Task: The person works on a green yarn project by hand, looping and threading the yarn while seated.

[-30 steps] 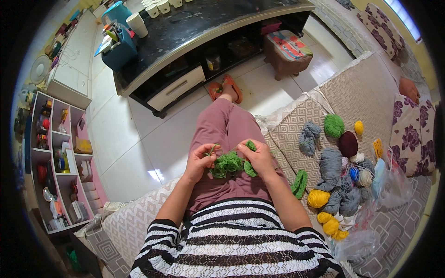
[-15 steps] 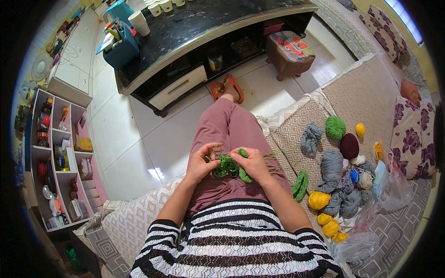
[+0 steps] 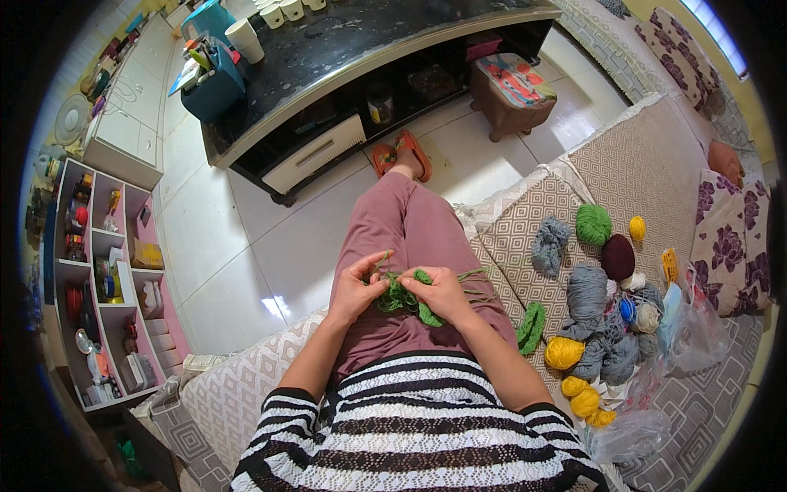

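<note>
Above my lap, my left hand (image 3: 356,289) pinches a strand of green yarn between thumb and fingers, with a loop rising over the fingertips. A loose tangle of green yarn (image 3: 392,300) hangs between my hands. My right hand (image 3: 443,293) is closed on a narrow green crocheted strip (image 3: 428,315), whose lower end drops below the fingers. Thin strands trail past the right hand across my thigh. Whether a hook is among the fingers, I cannot make out. A second green crocheted piece (image 3: 531,328) lies on the sofa to my right.
On the sofa at right are a green yarn ball (image 3: 593,225), a maroon ball (image 3: 618,258), grey skeins (image 3: 587,295), yellow balls (image 3: 564,353) and plastic bags (image 3: 697,336). Ahead stand a black-topped table (image 3: 352,41) and a stool (image 3: 513,94). A shelf unit (image 3: 106,283) is at left.
My right hand and the green strip have shifted slightly, the strip's top now nearer the fingertips. The left hand keeps its place, and the yarn tangle has changed shape a little.
</note>
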`<state>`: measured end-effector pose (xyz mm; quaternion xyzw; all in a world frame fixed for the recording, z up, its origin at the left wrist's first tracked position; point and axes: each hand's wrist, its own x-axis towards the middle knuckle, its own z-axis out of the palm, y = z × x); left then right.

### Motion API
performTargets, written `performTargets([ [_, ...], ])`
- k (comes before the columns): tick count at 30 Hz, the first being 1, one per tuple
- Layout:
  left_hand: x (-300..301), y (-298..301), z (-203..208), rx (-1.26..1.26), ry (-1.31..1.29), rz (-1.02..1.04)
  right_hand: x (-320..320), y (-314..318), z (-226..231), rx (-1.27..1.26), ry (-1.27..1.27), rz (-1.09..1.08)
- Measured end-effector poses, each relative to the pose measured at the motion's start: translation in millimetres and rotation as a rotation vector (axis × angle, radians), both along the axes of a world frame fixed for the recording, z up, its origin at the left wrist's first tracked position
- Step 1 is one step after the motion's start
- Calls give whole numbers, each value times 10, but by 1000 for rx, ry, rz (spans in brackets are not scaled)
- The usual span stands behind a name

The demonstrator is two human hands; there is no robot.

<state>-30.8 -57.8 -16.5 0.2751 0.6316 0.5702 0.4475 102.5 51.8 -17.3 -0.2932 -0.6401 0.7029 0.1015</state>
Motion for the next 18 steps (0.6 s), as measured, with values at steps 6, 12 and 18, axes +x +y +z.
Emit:
performTargets([
  [6, 15, 8, -82, 11, 2, 38, 10, -14, 24, 28, -29, 48],
  [12, 22, 10, -43, 3, 41, 34, 60, 3, 197, 135, -55, 79],
  [18, 23, -11, -15, 68, -54, 42, 149, 60, 320, 88, -41, 57],
])
